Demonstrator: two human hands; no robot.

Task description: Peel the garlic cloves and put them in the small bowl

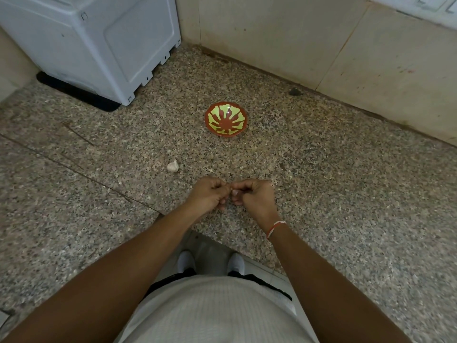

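A small red bowl (226,119) with a yellow-green pattern stands on the speckled granite counter (333,184), with nothing visible inside it. A white garlic bulb (172,166) lies on the counter to the bowl's near left. My left hand (208,195) and my right hand (254,195) meet fingertip to fingertip over the counter's front part, all fingers curled. Between them they pinch a small garlic clove (231,193), mostly hidden by the fingers. A red and white thread circles my right wrist.
A large white plastic appliance (99,43) on a black mat fills the back left of the counter. A beige tiled wall (321,38) runs along the back and right. The counter's front edge is just below my hands, with the floor and my shoes beneath.
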